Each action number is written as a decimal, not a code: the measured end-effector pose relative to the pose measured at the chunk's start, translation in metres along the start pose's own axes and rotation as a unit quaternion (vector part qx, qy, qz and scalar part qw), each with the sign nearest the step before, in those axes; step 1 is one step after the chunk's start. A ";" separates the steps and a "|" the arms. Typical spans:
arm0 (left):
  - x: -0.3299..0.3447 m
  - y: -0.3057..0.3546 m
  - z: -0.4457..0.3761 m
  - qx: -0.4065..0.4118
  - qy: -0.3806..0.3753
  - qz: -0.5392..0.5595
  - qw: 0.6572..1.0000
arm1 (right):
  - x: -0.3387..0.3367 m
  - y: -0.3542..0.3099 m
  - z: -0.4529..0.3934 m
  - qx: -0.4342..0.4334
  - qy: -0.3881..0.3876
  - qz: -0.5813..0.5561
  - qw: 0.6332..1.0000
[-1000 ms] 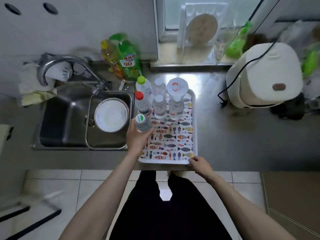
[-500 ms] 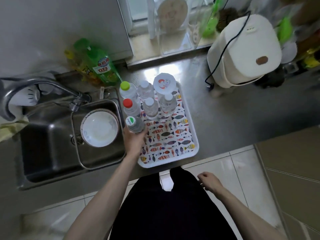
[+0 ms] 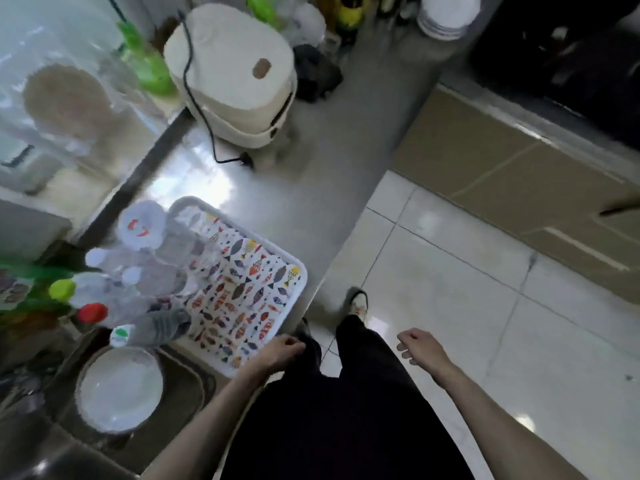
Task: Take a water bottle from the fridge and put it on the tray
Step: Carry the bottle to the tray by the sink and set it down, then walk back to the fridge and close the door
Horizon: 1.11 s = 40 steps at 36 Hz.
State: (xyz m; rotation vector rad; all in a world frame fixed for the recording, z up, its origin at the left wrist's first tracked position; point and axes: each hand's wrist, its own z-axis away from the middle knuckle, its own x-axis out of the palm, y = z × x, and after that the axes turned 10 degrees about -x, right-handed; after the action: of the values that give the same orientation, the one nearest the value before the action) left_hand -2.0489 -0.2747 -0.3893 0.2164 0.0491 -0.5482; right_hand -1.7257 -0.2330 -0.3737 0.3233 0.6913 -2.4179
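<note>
Curling loosely inward on nothing, fingers of the left hand (image 3: 277, 351), hanging at the near edge of the fish-patterned tray (image 3: 298, 282); half-curling and gripping nothing too, fingers of the right hand (image 3: 420, 349), hovering over the tiled floor (image 3: 485, 323), well apart from the counter (image 3: 294, 202). Standing on the tray's left side, the green-capped water bottle (image 3: 149, 332), just beside the red-capped bottle (image 3: 93, 313) and other blurred bottles, with the plate (image 3: 119, 389) lying in the sink (image 3: 194, 382) nearby.
</note>
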 end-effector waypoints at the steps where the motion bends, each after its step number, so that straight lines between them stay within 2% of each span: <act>1: 0.008 0.017 -0.002 0.019 -0.004 -0.059 0.998 | -0.006 0.017 0.008 0.016 0.013 -0.033 0.999; 5: 0.050 0.093 -0.014 0.056 -0.009 -0.218 0.974 | -0.026 0.098 0.040 0.090 0.076 -0.166 0.979; 9: 0.121 0.168 -0.023 0.030 0.003 -0.364 0.931 | -0.033 0.178 0.070 0.179 0.126 -0.313 0.924; 14: 0.239 0.263 -0.026 0.087 -0.012 -0.471 0.878 | -0.038 0.262 0.090 0.240 0.107 -0.394 0.881; 16: 0.287 0.296 -0.026 0.123 -0.013 -0.489 0.864 | -0.050 0.289 0.089 0.256 0.102 -0.388 0.879; 19: 0.352 0.336 -0.025 0.134 -0.030 -0.496 0.857 | -0.084 0.321 0.083 0.236 0.079 -0.352 0.902; 20: 0.369 0.346 -0.027 0.131 -0.029 -0.490 0.861 | -0.099 0.332 0.081 0.233 0.083 -0.364 0.898; 22: 0.399 0.367 -0.028 0.116 -0.025 -0.492 0.862 | -0.131 0.350 0.075 0.241 0.103 -0.444 0.857; 24: 0.423 0.386 -0.030 0.108 -0.023 -0.509 0.854 | -0.167 0.369 0.072 0.243 0.130 -0.483 0.831; 30: 0.474 0.445 -0.033 0.071 0.038 -0.561 0.824 | -0.295 0.418 0.063 0.181 0.185 -0.514 0.818; 36: 0.532 0.516 -0.054 -0.032 0.074 -0.542 0.836 | -0.411 0.483 0.046 0.143 0.244 -0.534 0.796; 40: 0.618 0.573 -0.081 -0.044 0.087 -0.530 0.842 | -0.468 0.553 0.033 0.153 0.260 -0.543 0.783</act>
State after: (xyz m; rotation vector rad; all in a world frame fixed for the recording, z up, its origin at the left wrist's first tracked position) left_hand -1.2221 -0.0972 -0.4233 0.1309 0.3882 -1.6356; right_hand -1.0212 -0.4061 -0.3916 0.9718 0.8543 -3.6264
